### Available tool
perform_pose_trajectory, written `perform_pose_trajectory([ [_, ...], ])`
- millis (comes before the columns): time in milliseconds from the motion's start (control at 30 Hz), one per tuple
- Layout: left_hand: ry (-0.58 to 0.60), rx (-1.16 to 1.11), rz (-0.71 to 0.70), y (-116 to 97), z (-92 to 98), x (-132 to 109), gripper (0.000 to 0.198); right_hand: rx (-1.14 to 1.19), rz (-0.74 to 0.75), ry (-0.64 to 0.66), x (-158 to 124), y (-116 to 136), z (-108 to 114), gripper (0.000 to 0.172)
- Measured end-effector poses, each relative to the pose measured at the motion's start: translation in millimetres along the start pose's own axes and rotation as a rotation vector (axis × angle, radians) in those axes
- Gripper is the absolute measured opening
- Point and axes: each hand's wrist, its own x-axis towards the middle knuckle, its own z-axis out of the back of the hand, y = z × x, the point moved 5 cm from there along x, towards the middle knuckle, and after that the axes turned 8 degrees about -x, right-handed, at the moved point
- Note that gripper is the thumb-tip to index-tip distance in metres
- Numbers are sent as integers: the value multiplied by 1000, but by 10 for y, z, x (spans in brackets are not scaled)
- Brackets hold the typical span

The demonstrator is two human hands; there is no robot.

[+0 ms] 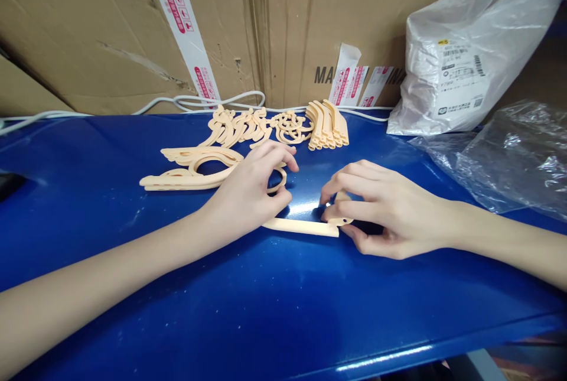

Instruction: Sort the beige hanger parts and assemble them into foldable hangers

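A beige plastic hanger arm (305, 227) lies on the blue table, its left end hidden under my left hand (254, 189). The thumb and fingers of that hand are apart and curved, beside a beige ring-shaped part (282, 180) partly covered by it. My right hand (376, 209) has its fingertips and thumb closed around a small beige end piece (344, 221) with a dark hole, at the arm's right end. To the left, folding hangers (177, 180) lie stacked, partly behind my left hand.
Along the back lie loose curved parts (239, 127), hook pieces (290, 127) and a row of hanger arms (328, 124). Behind them are a white cable (217, 100) and cardboard boxes (287, 26). At right sit a labelled plastic bag (460, 62) and clear wrap (522, 156).
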Motion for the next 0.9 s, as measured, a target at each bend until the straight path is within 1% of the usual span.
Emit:
perform_pose_trajectory([
  [167,-34,28,23,3,19,-4,23,128,0,45,-16,-31,10,22],
  [333,-56,22,40,22,27,-5,22,343,-69,126,-12,-25,-25,25],
  [400,-58,21,41,27,23,-1,19,407,-75,115,-2,8,-32,19],
  [467,-56,17,48,31,15,4,15,391,-70,77,8,46,-33,6],
  [500,-54,13,55,33,11,4,14,354,-68,55,11,63,-33,9],
  [567,-59,6,73,37,8,3,14,263,-64,26,12,90,-40,22],
  [633,-72,10,101,44,13,-1,16,234,-56,14,8,114,-50,21],
  [733,-80,9,138,54,19,-4,18,326,-49,9,1,138,-57,11],
  [800,-66,0,139,52,16,-2,17,404,-54,14,-1,150,-57,16],
  [900,-57,14,123,43,20,1,16,476,-58,18,2,157,-52,30],
])
